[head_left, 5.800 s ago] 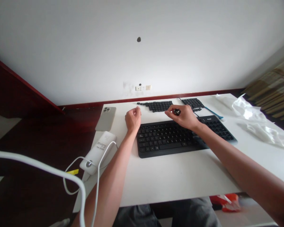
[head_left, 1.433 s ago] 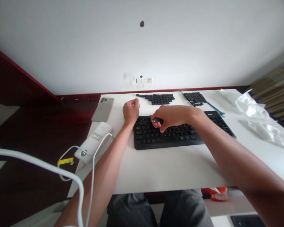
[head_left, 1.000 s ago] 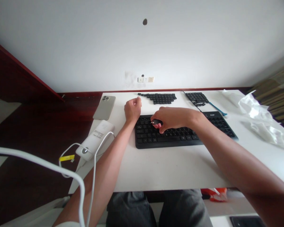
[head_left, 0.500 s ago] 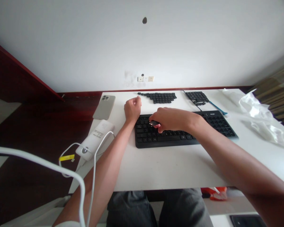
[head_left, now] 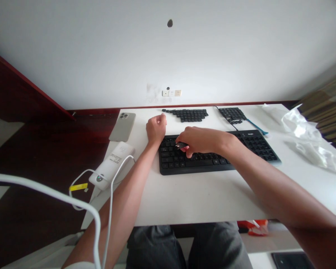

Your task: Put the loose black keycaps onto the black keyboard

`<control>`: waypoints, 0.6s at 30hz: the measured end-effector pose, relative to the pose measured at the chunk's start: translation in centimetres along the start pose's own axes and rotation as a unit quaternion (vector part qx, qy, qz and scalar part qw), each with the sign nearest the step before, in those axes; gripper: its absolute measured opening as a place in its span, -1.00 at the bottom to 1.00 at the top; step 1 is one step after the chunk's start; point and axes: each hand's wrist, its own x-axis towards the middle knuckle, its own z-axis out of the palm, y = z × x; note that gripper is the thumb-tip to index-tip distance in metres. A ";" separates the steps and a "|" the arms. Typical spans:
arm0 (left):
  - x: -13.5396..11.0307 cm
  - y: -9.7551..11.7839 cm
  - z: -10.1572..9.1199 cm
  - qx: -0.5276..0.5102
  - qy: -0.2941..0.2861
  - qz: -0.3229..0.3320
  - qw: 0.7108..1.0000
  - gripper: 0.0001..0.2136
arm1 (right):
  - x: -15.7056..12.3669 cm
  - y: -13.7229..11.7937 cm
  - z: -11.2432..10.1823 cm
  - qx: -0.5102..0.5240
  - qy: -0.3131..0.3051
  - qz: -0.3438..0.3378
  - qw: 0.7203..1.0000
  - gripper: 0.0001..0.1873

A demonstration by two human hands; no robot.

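Note:
A black keyboard (head_left: 196, 169) lies on the white desk, partly covered by my right hand (head_left: 200, 140). That hand is closed around a small dark tool (head_left: 182, 145) with a shiny pronged-looking tip, over the keyboard's left half. Its exact kind is not clear. My left hand (head_left: 156, 128) rests as a fist by the keyboard's back left corner; anything inside it is hidden. Behind the keyboard, black keycaps (head_left: 190, 115) lie in tight rows, with a few in a line to their left. A second group of keycaps (head_left: 231, 113) sits further right.
A phone (head_left: 122, 127) and a white power bank (head_left: 112, 164) with a white cable (head_left: 111, 209) lie at the left. At the right are a thin blue tool (head_left: 257, 127) and crumpled clear plastic (head_left: 302, 125). The keyboard's black cable (head_left: 226, 118) runs past the right keycaps.
Both hands and the dark tool keep nearly the same place over the keyboard. The whole view has shifted very slightly.

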 end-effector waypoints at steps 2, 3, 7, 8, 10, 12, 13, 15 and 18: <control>0.0 0.0 0.0 0.009 -0.002 -0.003 1.000 -0.54 | 0.2 0.6 -0.2 0.023 -0.006 -0.015 1.000 -0.86; 0.0 0.0 0.0 0.013 -0.003 -0.005 1.000 -0.53 | 0.3 0.9 -0.2 0.030 -0.005 -0.024 0.999 -0.86; 0.0 0.0 0.0 0.017 -0.004 -0.010 1.000 -0.54 | 0.4 1.2 -0.4 0.034 0.000 -0.046 0.998 -0.88; 0.0 0.0 0.0 0.017 -0.003 -0.011 1.000 -0.54 | 0.3 1.1 -0.4 0.031 -0.003 -0.037 0.999 -0.88; 0.0 -0.1 0.0 0.016 -0.002 -0.009 1.000 -0.54 | 0.3 1.0 -0.3 0.025 -0.012 -0.007 1.000 -0.87; 0.0 -0.1 0.0 0.015 -0.001 -0.004 1.000 -0.54 | 0.2 0.8 -0.3 0.019 -0.016 0.014 1.000 -0.85; 0.0 -0.1 0.0 0.015 0.000 -0.001 1.000 -0.54 | 0.1 0.7 -0.2 0.016 -0.016 0.019 1.000 -0.85; 0.0 -0.1 0.0 0.015 -0.001 0.001 1.000 -0.54 | 0.1 0.5 -0.2 0.011 -0.015 0.023 1.000 -0.85; 0.1 -0.1 0.0 0.010 -0.002 0.003 1.000 -0.54 | -0.1 0.2 -0.1 -0.001 -0.022 0.023 0.999 -0.89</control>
